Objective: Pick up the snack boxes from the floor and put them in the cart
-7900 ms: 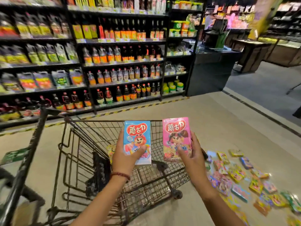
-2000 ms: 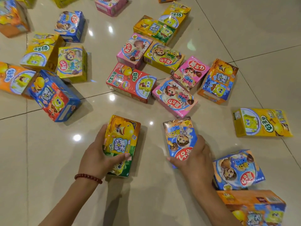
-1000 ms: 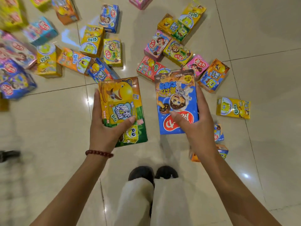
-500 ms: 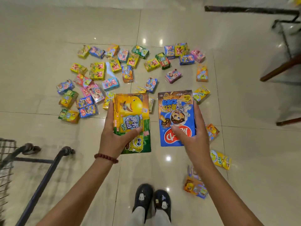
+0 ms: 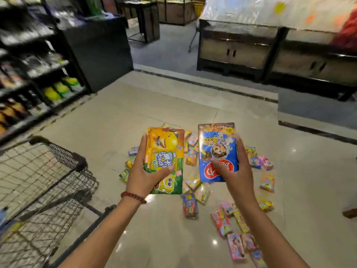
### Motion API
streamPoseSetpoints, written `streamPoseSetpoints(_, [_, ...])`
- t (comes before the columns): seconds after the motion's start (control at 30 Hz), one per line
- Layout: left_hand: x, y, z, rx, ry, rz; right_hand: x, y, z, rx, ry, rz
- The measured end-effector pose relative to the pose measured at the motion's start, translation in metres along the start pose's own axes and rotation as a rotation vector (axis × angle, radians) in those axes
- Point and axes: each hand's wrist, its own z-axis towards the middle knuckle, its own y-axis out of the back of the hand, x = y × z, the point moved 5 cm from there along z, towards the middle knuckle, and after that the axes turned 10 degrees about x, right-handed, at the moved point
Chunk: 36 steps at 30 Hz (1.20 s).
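Both hands are occupied and raised in front of the body. Left hand grips the yellow box by its lower half, thumb across the printed face and fingers behind. Right hand grips the blue box the same way, thumb on the face and fingers wrapped along its right edge. Each box is held upright, face toward the camera, the two side by side and apart. Remaining boxes lie scattered on the tiled floor below and beyond the hands, some hidden behind the held pair. Wire cart stands to the left, its basket open at the top, near the left forearm; what it contains cannot be read through the blur. Shelving lines the far left. Judgement on handling: each box appears to be light printed card, stiff enough to keep its shape under a one-handed hold, with a glossy face that could slip under a loose pinch. Hard squeezing on the broad faces would likely dent them; a hold across the narrow edges, as now, looks sound. Contents are probably brittle, so lowering into the basket is preferable to dropping. Step in hand appears to be carriage toward the cart; many boxes are still on the floor, so the task is far from complete.
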Motion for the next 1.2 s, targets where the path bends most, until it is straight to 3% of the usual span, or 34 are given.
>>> streamPoseSetpoints(0.37, [-0.079,0.181,-0.053,-0.409,-0.088,0.055,0.098,-0.156,0.036,0.362,0.140,0.100])
streamPoseSetpoints(0.7, [-0.076,0.356,-0.153,-0.795,-0.036,0.135,0.141,-0.372,0.009,0.678,0.230,0.101])
streamPoseSetpoints(0.97, [-0.046,0.503,-0.222,-0.913,0.016,0.155,0.153,-0.552,-0.043,0.860,0.185,0.114])
streamPoseSetpoints(1.2, [-0.012,0.596,-0.250,-0.967,0.051,0.089,0.165,-0.665,-0.070,0.939,0.163,0.115])
